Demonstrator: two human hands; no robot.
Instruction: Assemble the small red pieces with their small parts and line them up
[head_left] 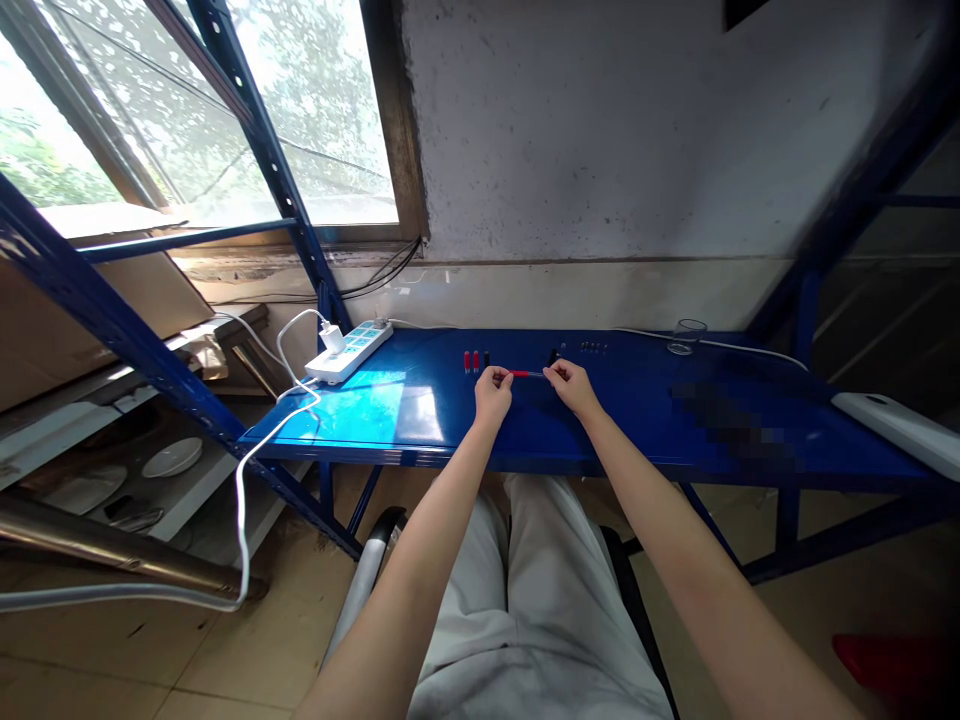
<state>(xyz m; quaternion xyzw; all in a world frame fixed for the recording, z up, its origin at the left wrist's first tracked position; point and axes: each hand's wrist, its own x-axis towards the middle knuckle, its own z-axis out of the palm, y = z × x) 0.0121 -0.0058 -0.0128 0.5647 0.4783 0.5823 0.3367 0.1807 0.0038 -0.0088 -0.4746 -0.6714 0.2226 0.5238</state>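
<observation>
My left hand (493, 394) is closed in a pinch around one end of a slim red rod with a thin greyish shaft, which looks like a small screwdriver (519, 373). It lies level between my hands, just over the blue table. At the shaft's far end the fingers of my right hand (571, 386) are pinched together; what they grip is too small to make out. A little black piece (553, 355) shows right behind those fingers, and I cannot tell if they touch it. Two small red cylinders (471, 362) and a black one (487, 359) stand beyond my left hand.
Several tiny metal parts (594, 348) lie in a row at the back of the blue table (442, 430). A white power strip (351, 352) with a plugged-in cord sits left. A clear glass (686, 338) stands back right, a white device (896, 430) at the right edge.
</observation>
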